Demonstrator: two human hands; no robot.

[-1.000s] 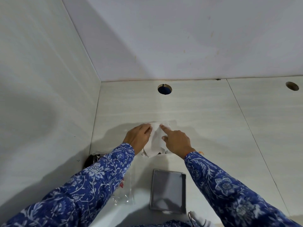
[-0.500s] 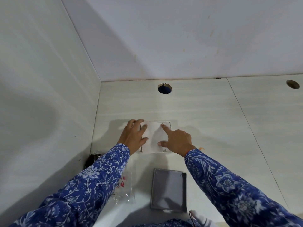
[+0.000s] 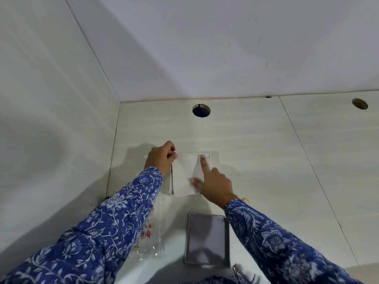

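Note:
A white square sheet (image 3: 185,175) lies flat over a square opening low on the tiled back wall, near the left corner. My left hand (image 3: 161,158) pinches the sheet's upper left corner with curled fingers. My right hand (image 3: 213,181) presses on the sheet: its straight index finger points up along the right edge, and the thumb pushes on the lower middle. Both arms wear blue floral sleeves.
A grey square plate (image 3: 207,239) lies on the white surface below the sheet. A clear plastic bag (image 3: 152,240) with red print lies to its left. Two round holes (image 3: 201,110) (image 3: 359,103) sit high in the tiled wall. The side wall (image 3: 51,119) stands close on the left.
The crumpled sheet has been spread flat over the opening. My left hand moved from its middle to the upper left corner. My right index finger slid up toward the top right corner.

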